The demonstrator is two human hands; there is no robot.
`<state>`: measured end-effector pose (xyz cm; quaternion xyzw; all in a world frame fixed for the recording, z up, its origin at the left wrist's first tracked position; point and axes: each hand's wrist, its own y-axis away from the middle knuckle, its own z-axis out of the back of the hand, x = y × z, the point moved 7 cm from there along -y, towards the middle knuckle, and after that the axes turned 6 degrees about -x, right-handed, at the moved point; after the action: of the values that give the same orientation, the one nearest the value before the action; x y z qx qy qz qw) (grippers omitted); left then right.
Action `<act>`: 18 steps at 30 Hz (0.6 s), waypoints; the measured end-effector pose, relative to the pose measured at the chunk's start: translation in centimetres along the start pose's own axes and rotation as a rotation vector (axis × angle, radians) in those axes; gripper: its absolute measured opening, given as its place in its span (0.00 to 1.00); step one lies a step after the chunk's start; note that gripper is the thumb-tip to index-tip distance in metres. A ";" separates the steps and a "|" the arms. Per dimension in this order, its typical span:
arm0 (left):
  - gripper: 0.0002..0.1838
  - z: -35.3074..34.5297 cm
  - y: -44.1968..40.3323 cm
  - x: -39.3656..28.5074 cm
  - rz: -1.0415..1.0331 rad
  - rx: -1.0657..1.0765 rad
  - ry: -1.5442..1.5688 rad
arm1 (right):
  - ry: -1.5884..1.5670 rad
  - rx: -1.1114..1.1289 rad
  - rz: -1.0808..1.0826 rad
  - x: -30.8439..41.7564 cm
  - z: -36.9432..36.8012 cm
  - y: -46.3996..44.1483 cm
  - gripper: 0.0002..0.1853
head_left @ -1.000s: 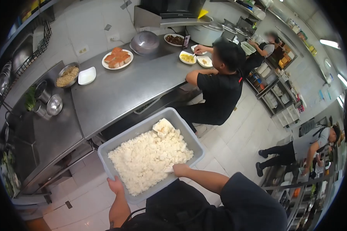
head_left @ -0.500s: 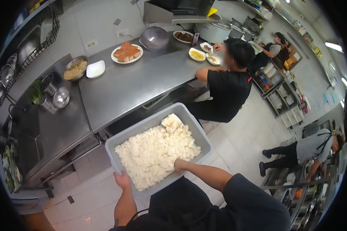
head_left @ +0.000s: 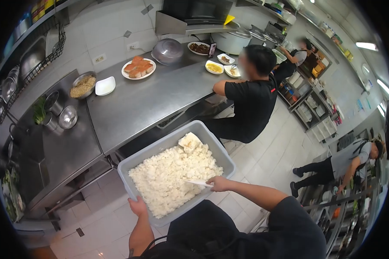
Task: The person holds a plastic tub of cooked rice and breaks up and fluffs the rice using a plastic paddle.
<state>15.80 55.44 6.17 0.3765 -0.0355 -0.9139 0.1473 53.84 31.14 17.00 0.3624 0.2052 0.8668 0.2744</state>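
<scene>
A long, silver stainless-steel bench (head_left: 155,99) ran along a pale tiled wall (head_left: 103,30). At its front edge sat a person in a black short-sleeved top (head_left: 253,105), 1 arm resting on the steel. A person in a grey top and black trousers (head_left: 350,164) bent over metal shelving at the far right, and 1 more person (head_left: 291,60) stood farther back, beyond the pots.

The rectangular grey plastic tub (head_left: 217,147) was in front of the wearer, just off the bench's front edge and above the tiled floor. It held a wide bed of white cooked rice (head_left: 173,181), with 1 large pale clump (head_left: 189,142) at the far end. A big silver lidded pot (head_left: 233,42) stood at the back of the bench. A round grey dome (head_left: 167,52) sat nearer, close to the wall. At the left, a round steel bowl (head_left: 90,91) contained brown food, and a white oval plate (head_left: 148,75) bore pale blocks with orange tops.

The left hand (head_left: 138,208) was against the tub's near left side, thumb raised; its other fingers were hidden, so their grip could not be told. The right hand (head_left: 220,184) had its fingers clenched around a flat white paddle (head_left: 199,183), the blade at the rice's surface. A square white dish (head_left: 105,86) lay beside the steel bowl. Near the seated person were 3 small white dishes (head_left: 221,69), 1 with yellow food.
</scene>
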 end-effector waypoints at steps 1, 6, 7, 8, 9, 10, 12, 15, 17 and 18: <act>0.23 0.0 0.0 -0.2 -0.010 0.012 0.037 | 0.005 0.006 0.004 0.4 -0.2 -0.7 0.26; 0.23 0.0 0.0 0.0 0.017 0.013 -0.003 | 0.558 0.144 -0.073 6.7 -4.7 -5.2 0.17; 0.24 0.0 -0.2 -0.2 -0.003 0.006 0.036 | 0.550 0.150 -0.072 5.6 -6.2 -5.6 0.17; 0.24 0.1 -0.3 -0.4 -0.011 0.006 0.029 | 0.421 0.068 -0.144 4.3 -7.8 -5.8 0.16; 0.24 0.0 -0.4 -0.4 -0.002 0.009 0.003 | 0.293 -0.019 -0.213 2.6 -9.5 -6.3 0.14; 0.24 -0.3 -0.5 -0.2 0.008 0.014 -0.026 | 0.267 -0.083 -0.177 1.3 -10.6 -5.9 0.12; 0.24 -0.9 -0.8 -0.5 -0.020 -0.020 0.036 | 0.238 -0.138 -0.195 0.6 -11.3 -6.5 0.11; 0.25 0.2 -0.1 0.2 -0.036 -0.015 0.013 | 0.081 -0.038 -0.119 -0.6 -8.8 -6.4 0.25; 0.25 -0.4 -0.6 -0.7 -0.034 0.011 -0.032 | 0.078 0.041 0.008 -3.5 -6.7 -6.8 0.31; 0.25 -0.2 -0.5 -0.6 -0.020 0.005 -0.049 | 0.004 0.092 0.036 -4.0 -3.8 -6.0 0.31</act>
<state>16.21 56.15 6.35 0.3545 -0.0377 -0.9243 0.1362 55.28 32.66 9.12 0.3766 0.2388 0.8620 0.2412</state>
